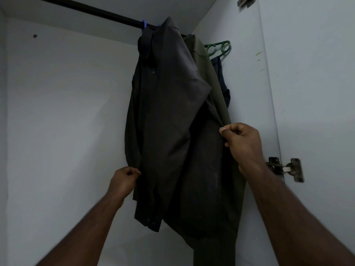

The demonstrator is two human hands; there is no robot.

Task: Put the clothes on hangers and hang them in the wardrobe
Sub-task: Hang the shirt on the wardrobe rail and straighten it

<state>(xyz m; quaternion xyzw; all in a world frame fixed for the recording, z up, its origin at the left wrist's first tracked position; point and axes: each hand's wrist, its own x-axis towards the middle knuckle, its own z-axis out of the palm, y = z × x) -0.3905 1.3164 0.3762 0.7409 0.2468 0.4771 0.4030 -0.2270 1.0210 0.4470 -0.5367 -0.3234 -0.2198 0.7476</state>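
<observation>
Inside, the wardrobe (57, 112) was seen with its rail (96, 10) running from the upper left corner toward the right side wall.

Left to right, the findings were as follows. The left hand (124, 179) pinched the left front edge of a dark grey shirt (169, 112), low down near the hem, fingers curled onto the cloth. That shirt hung on a blue hanger (144, 24), whose hook sat over the rail toward its right end; only the hook could be seen, the rest being covered by the collar. Just beside it on the right, and touching it, hung an olive green garment (211, 77). The right hand (242, 139) gripped cloth between thumb and curled fingers where the grey shirt met the green garment; which of the two it held could not be told for certain. Farther right, close to the side wall, a green hanger (219, 48) carried a dark blue striped garment (221, 73), mostly hidden. A metal hinge (284, 167) was fixed at the right edge of the cabinet.

As to progress, in my judgement at least three garments were already hung, and the grey shirt appeared to be at the straightening stage. Whether more clothes waited outside the wardrobe could not be seen.

No brand, label or legible writing was found on any item.
</observation>
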